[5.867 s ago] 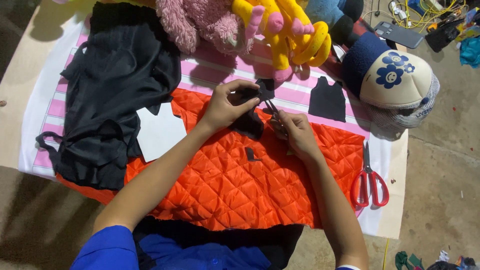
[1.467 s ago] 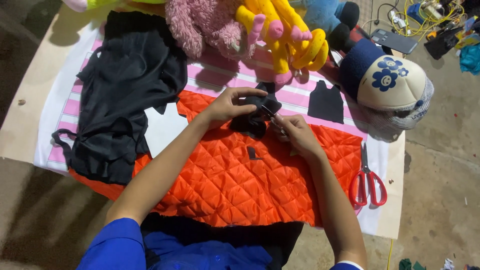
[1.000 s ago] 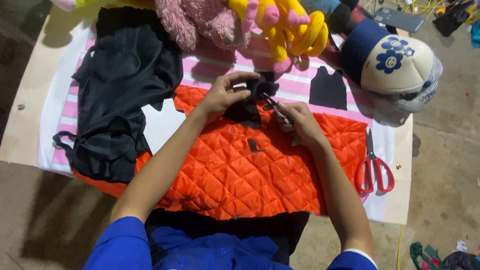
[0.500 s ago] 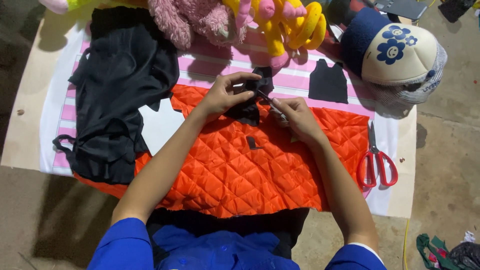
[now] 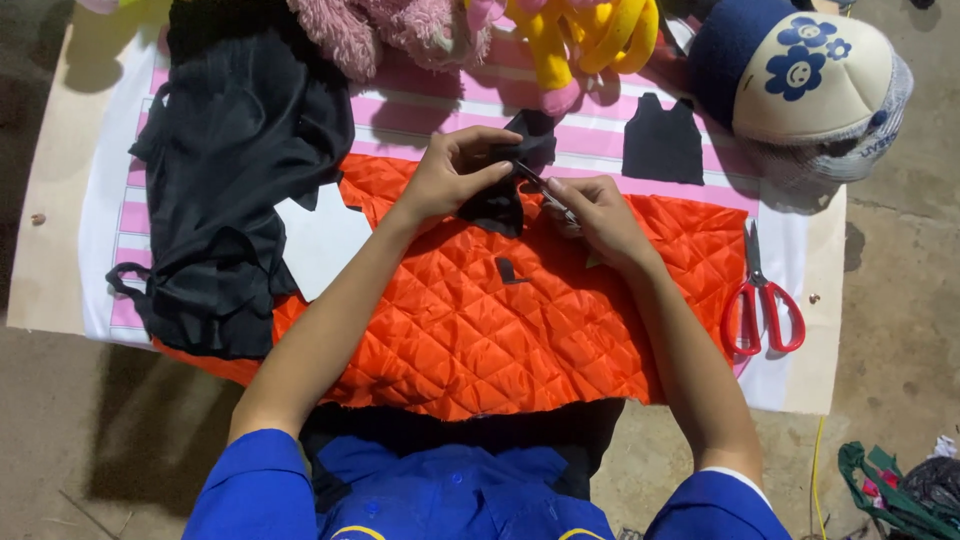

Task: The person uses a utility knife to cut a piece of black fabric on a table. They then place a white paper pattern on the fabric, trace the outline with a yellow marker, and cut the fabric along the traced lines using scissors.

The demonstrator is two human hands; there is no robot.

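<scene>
My left hand [image 5: 455, 180] pinches a small black fabric piece [image 5: 515, 170], thumb and fingers clamped on its upper edge, lifting it just above the orange quilted fabric [image 5: 480, 320]. My right hand [image 5: 600, 215] is closed around a thin metal tool [image 5: 545, 192], looks like small snips or a needle, too small to tell which; its tip touches the black piece. Both hands meet over the top middle of the orange quilt.

A tiny black scrap [image 5: 507, 270] lies on the orange fabric just below my hands. Right of the quilt, red-handled scissors [image 5: 760, 300] lie flat on the white and pink striped sheet [image 5: 420, 110], blades pointing away from me. A black vest-shaped cutout [image 5: 662, 140] sits on the stripes past my right hand. Left, a heap of black cloth [image 5: 235, 180] overlaps the quilt's corner, with a white paper piece [image 5: 320, 240] beside it. Far edge: pink plush toy [image 5: 390, 30], yellow plush toy [image 5: 585, 35], and a cream and blue cap [image 5: 800, 75] with blue flower prints at far right. Everything rests on a board [image 5: 50, 200] on the concrete floor [image 5: 900, 330]. My blue sleeves [image 5: 260, 490] show at the bottom.
</scene>
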